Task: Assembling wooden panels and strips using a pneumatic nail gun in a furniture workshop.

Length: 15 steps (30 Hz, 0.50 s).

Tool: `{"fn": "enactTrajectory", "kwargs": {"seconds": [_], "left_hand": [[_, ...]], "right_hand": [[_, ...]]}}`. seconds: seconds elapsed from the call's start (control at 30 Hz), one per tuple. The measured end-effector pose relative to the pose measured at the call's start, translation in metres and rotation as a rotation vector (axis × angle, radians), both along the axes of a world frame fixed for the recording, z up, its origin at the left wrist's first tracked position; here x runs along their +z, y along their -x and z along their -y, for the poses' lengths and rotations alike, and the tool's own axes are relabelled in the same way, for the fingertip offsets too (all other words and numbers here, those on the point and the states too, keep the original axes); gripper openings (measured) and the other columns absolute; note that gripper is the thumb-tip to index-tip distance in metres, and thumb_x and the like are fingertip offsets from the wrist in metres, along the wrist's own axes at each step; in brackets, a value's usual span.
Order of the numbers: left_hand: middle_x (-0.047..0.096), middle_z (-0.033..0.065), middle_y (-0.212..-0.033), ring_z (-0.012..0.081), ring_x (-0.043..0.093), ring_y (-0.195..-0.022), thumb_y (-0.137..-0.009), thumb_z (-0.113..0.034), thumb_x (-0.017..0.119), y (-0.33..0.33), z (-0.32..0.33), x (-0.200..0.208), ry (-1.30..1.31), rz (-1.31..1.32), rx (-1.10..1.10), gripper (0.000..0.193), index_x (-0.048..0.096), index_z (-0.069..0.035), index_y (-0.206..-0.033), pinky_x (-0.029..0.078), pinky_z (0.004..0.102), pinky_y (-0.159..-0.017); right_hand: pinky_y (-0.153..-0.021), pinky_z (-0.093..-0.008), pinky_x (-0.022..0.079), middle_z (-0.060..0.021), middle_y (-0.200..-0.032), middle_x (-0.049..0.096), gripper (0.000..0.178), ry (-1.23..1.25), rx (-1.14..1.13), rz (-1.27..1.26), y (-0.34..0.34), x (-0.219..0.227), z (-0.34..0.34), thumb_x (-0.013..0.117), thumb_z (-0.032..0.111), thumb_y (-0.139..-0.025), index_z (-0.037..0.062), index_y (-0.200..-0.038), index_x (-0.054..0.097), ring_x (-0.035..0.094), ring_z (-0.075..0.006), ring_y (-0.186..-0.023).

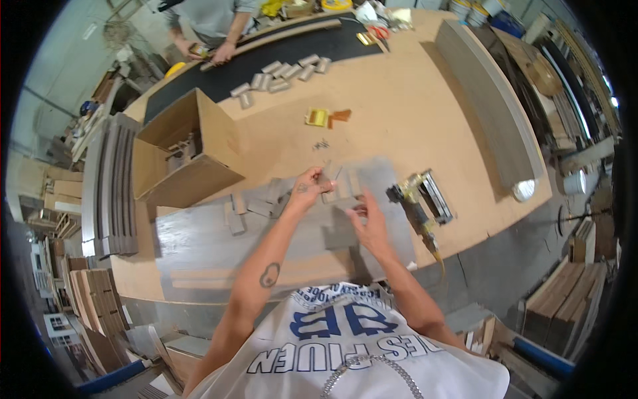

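My left hand (311, 189) is over the far part of a grey sheet (193, 243) on the table, thumb and fingers pinched together. A thin dark sliver sticks up by its fingertips, too small to name for sure. To its right, my right hand (369, 219) hovers with bent fingers spread apart and nothing visible in them. Small wood blocks (354, 181) lie between and beyond the hands. More grey blocks (235, 222) rest left of my left forearm. Just beyond the hands is a small cluster of dark thin pieces (321, 144).
A nail gun (428, 198) with a hose lies right of the sheet. An open cardboard box (222, 136) stands left, beside stacked grey profiles (113, 186). A long grey panel (488, 100) edges the right side. Across the table, a co-worker's hands (219, 53) handle a strip near several blocks (282, 73).
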<state>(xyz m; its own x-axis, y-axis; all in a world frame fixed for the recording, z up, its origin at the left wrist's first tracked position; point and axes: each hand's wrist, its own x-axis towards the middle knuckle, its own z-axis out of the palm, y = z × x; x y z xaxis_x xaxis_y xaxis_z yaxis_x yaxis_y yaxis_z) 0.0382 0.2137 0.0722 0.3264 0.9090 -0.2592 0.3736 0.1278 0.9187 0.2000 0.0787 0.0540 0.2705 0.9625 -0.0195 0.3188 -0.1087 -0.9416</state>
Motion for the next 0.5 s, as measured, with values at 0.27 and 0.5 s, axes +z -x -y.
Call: {"fn": "enactTrajectory", "kwargs": {"seconds": [0.27, 0.5], "left_hand": [[0.068, 0.009, -0.1, 0.0167, 0.059, -0.091, -0.098, -0.041, 0.063, -0.058, 0.086, -0.021, 0.326, 0.328, 0.254, 0.048, 0.066, 0.006, -0.11, 0.048, 0.0332, -0.083], [0.068, 0.0181, -0.092, 0.0359, 0.066, -0.089, -0.09, -0.029, 0.066, 0.027, 0.024, -0.053, -0.325, -0.286, 0.247, 0.03, 0.069, -0.003, -0.103, 0.048, 0.042, -0.088]], "right_hand": [[-0.08, -0.0411, 0.054, -0.0212, -0.114, 0.06, 0.062, -0.032, -0.044, 0.227, -0.011, -0.007, -0.007, 0.072, 0.013, -0.085, -0.0021, -0.139, 0.048, 0.064, -0.0336, -0.098], [-0.082, -0.0428, 0.054, -0.0224, -0.118, 0.06, 0.033, -0.001, -0.152, 0.598, -0.05, -0.029, -0.044, 0.063, 0.009, -0.09, -0.0007, -0.122, 0.06, 0.063, -0.0392, -0.102]]}}
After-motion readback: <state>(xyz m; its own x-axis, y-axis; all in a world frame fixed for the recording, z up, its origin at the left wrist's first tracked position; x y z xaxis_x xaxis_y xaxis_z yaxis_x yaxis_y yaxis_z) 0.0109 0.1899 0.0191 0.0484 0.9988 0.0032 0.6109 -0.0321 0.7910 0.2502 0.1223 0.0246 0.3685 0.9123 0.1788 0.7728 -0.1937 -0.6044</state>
